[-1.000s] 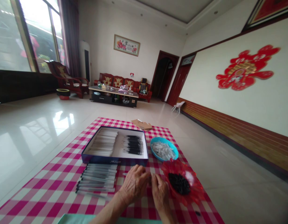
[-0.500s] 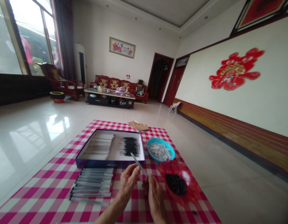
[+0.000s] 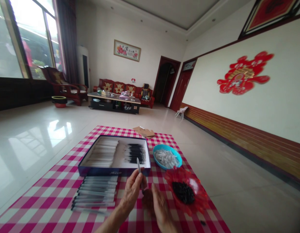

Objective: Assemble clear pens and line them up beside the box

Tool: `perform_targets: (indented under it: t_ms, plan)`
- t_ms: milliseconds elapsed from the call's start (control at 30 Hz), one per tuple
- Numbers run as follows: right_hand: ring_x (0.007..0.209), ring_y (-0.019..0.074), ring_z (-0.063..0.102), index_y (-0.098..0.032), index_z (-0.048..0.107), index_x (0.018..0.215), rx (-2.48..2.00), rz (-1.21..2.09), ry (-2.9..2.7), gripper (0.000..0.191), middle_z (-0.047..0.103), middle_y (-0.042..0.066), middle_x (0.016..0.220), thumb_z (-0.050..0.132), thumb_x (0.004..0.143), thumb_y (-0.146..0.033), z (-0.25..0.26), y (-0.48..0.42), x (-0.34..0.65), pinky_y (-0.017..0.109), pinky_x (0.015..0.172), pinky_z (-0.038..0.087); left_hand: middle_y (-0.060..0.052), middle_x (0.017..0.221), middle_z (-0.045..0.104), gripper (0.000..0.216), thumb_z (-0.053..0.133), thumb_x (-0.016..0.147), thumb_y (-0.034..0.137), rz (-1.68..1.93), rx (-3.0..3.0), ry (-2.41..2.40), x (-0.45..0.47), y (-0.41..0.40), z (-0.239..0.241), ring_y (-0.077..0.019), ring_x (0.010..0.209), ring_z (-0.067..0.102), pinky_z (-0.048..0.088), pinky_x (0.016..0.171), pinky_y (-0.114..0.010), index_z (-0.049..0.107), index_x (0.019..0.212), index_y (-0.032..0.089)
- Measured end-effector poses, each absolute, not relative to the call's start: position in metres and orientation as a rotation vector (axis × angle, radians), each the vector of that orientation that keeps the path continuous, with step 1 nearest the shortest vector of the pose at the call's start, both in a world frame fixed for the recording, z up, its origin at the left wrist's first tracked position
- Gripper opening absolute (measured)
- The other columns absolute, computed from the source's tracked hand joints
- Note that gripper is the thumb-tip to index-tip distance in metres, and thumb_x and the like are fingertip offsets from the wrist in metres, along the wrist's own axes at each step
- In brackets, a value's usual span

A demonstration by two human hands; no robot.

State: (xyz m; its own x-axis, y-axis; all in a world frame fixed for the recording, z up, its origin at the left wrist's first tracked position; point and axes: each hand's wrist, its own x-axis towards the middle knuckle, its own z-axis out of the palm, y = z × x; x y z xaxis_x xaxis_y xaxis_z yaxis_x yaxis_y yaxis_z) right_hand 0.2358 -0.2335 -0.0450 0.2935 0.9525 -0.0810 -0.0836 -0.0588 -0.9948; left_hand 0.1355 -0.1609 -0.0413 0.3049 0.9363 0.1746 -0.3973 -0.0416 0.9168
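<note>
My left hand is closed around a slim pen, pinching it between thumb and fingers. The pen's pointed, clear upper end rises toward the box, and its lower end comes down beside my right hand. On that right hand the thumb stands apart from the shaded, blurred fingers, and no object shows in it. A red petal-edged bowl holding small black pieces lies just right of it. Left of my hands, a row of clear pens with black ends rests on the checked cloth.
A shallow dark-blue box holds white tubes on its left and thin black-tipped refills on its right. A blue bowl contains clear caps. Cardboard lies at the far edge; one black piece sits near the right edge.
The pen has swung from a leftward slant to nearly upright and is now in my left hand's grip. My right hand has come away from it, its thumb parted from the fingers.
</note>
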Motion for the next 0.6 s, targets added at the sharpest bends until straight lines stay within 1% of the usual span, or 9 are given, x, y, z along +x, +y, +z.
perform_targets:
  t_ms: [67, 133, 200, 267, 333, 400, 467, 533, 600]
  plan:
    - [0.041, 0.0147, 0.056, -0.016, 0.068, 0.074, -1.440, 1.112, -0.939, 0.059, 0.064, 0.006, 0.054, 0.041, 0.081, -0.068, -0.035, -0.237, 0.239, 0.021, 0.034, 0.036, 0.006, 0.055, 0.047, 0.052, 0.053, 0.083, 0.054, 1.196, 1.227, 0.667, 0.135, -0.159, -0.047, -0.0086, 0.047, 0.042, 0.036, 0.045, -0.019, 0.055, 0.114, 0.012]
    - [0.039, 0.0120, 0.053, -0.016, 0.065, 0.072, -1.578, 1.108, -1.039, 0.055, 0.062, 0.004, 0.052, 0.042, 0.082, -0.065, -0.025, -0.240, 0.245, 0.019, 0.034, 0.033, 0.006, 0.054, 0.045, 0.052, 0.050, 0.085, 0.053, 1.174, 1.334, 0.721, 0.135, -0.156, -0.053, -0.0083, 0.046, 0.039, 0.033, 0.044, -0.018, 0.056, 0.115, 0.012]
    - [0.038, 0.0100, 0.051, -0.016, 0.063, 0.069, -1.675, 1.068, -1.178, 0.047, 0.061, 0.002, 0.052, 0.045, 0.083, -0.058, -0.013, -0.241, 0.253, 0.018, 0.034, 0.030, 0.005, 0.055, 0.048, 0.047, 0.047, 0.087, 0.051, 1.150, 1.473, 0.785, 0.134, -0.155, -0.060, -0.0089, 0.049, 0.041, 0.034, 0.046, -0.019, 0.060, 0.111, 0.013]
    - [0.042, 0.0100, 0.053, -0.016, 0.062, 0.069, -1.704, 0.970, -1.312, 0.037, 0.062, 0.001, 0.056, 0.049, 0.083, -0.048, 0.000, -0.237, 0.267, 0.017, 0.036, 0.031, 0.003, 0.055, 0.050, 0.042, 0.044, 0.089, 0.048, 1.129, 1.644, 0.843, 0.134, -0.154, -0.064, -0.0099, 0.050, 0.044, 0.036, 0.049, -0.019, 0.065, 0.104, 0.014]
    - [0.050, 0.0121, 0.058, -0.017, 0.064, 0.072, -1.721, 0.766, -1.421, 0.029, 0.064, 0.000, 0.059, 0.048, 0.084, -0.040, 0.013, -0.226, 0.288, 0.019, 0.042, 0.037, 0.002, 0.056, 0.054, 0.040, 0.042, 0.091, 0.045, 1.130, 1.797, 0.882, 0.134, -0.154, -0.067, -0.0108, 0.050, 0.048, 0.037, 0.051, -0.020, 0.066, 0.100, 0.015]
    - [0.059, 0.0153, 0.062, -0.018, 0.067, 0.080, -1.802, 0.463, -1.527, 0.025, 0.067, 0.001, 0.063, 0.048, 0.084, -0.033, 0.023, -0.206, 0.316, 0.022, 0.053, 0.045, 0.000, 0.058, 0.059, 0.038, 0.040, 0.091, 0.041, 1.153, 1.902, 0.887, 0.135, -0.154, -0.070, -0.0117, 0.050, 0.051, 0.040, 0.052, -0.020, 0.066, 0.103, 0.016]
    - [0.074, 0.0178, 0.066, -0.020, 0.070, 0.087, -1.976, 0.088, -1.609, 0.023, 0.073, 0.004, 0.079, 0.049, 0.082, -0.026, 0.029, -0.181, 0.345, 0.024, 0.067, 0.048, -0.001, 0.060, 0.062, 0.038, 0.038, 0.092, 0.035, 1.167, 1.948, 0.881, 0.135, -0.154, -0.073, -0.0122, 0.051, 0.054, 0.043, 0.054, -0.021, 0.064, 0.111, 0.016]
    - [0.081, 0.0209, 0.067, -0.018, 0.072, 0.088, -2.062, -0.010, -1.624, 0.023, 0.074, 0.008, 0.087, 0.051, 0.077, -0.017, 0.029, -0.155, 0.370, 0.027, 0.073, 0.048, -0.001, 0.059, 0.062, 0.038, 0.036, 0.092, 0.031, 1.159, 1.960, 0.878, 0.136, -0.154, -0.077, -0.0122, 0.050, 0.055, 0.044, 0.054, -0.021, 0.061, 0.115, 0.016]
    - [0.084, 0.0230, 0.067, -0.017, 0.073, 0.086, -2.122, -0.058, -1.667, 0.025, 0.074, 0.010, 0.088, 0.052, 0.073, -0.011, 0.025, -0.134, 0.386, 0.029, 0.077, 0.047, -0.001, 0.059, 0.062, 0.037, 0.035, 0.092, 0.029, 1.160, 1.955, 0.882, 0.136, -0.153, -0.081, -0.0122, 0.050, 0.055, 0.043, 0.053, -0.020, 0.060, 0.115, 0.014]
